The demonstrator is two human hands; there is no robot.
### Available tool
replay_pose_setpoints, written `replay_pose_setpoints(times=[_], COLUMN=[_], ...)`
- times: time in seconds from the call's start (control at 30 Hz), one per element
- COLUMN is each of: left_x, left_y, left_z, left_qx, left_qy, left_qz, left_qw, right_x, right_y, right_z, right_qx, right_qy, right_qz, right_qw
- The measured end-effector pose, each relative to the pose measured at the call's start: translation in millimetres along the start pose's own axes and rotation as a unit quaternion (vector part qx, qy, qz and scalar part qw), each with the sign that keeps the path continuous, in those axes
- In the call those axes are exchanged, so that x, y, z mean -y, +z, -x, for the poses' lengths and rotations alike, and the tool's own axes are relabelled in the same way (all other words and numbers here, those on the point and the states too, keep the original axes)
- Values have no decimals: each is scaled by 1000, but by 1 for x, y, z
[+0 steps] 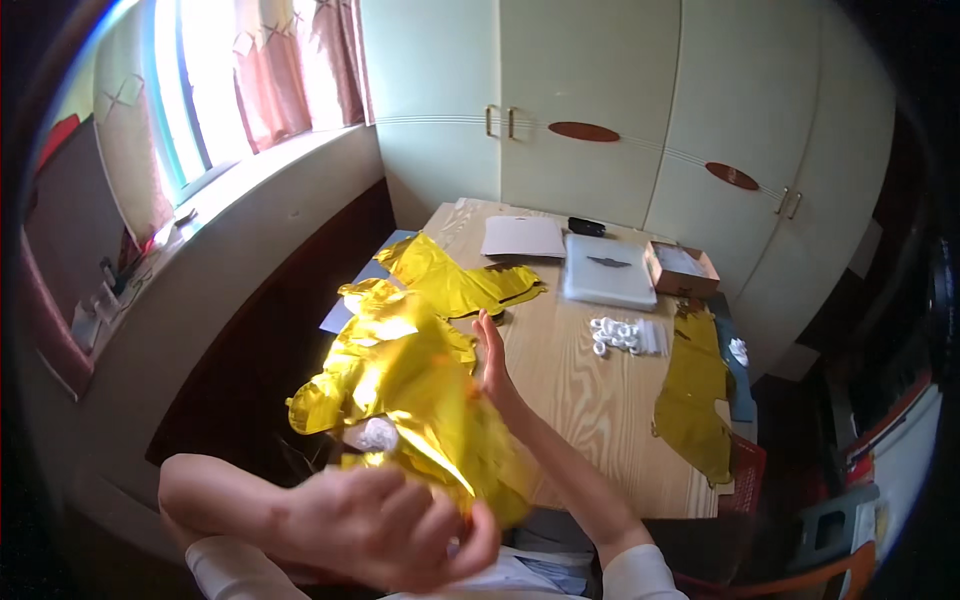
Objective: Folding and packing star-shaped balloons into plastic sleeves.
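Evidently we have our left hand [390, 525] curled tight at the near end of the crinkled gold foil piece [410, 370], perhaps to bear it up over the table [575, 440], though its fingertips are hidden. Our right hand [495, 365] stands flat, fingers straight and close together, at the foil's right side, maybe to steady it; we cannot tell whether they touch. A second foil piece [450, 283] lies beyond, probably set back there to leave us working room

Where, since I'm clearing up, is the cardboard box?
In the head view, the cardboard box sits towards the back right of the table, just right of the translucent case and beyond the flat gold sheet.
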State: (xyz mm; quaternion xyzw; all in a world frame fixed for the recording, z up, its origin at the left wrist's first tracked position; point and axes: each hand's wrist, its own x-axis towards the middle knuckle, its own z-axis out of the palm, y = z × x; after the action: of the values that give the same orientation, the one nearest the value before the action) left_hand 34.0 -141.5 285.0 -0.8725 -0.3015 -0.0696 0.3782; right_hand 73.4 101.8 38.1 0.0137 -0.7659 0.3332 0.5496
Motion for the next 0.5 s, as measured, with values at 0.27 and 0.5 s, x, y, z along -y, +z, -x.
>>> replay_pose_setpoints(times=[0.27, 0.5], left_x=[75, 132], left_y=[34, 230], left_z=[-9, 5], left_qx=[-214, -55], left_qy=[-230, -461], left_qz=[169, 318], left_qw=[934, 826], right_x=[74, 128], right_y=[-121, -196], right_z=[36, 83], right_qx=[46, -39], right_qy=[117, 487], right_qz=[25, 128], right_qw=[992, 863])
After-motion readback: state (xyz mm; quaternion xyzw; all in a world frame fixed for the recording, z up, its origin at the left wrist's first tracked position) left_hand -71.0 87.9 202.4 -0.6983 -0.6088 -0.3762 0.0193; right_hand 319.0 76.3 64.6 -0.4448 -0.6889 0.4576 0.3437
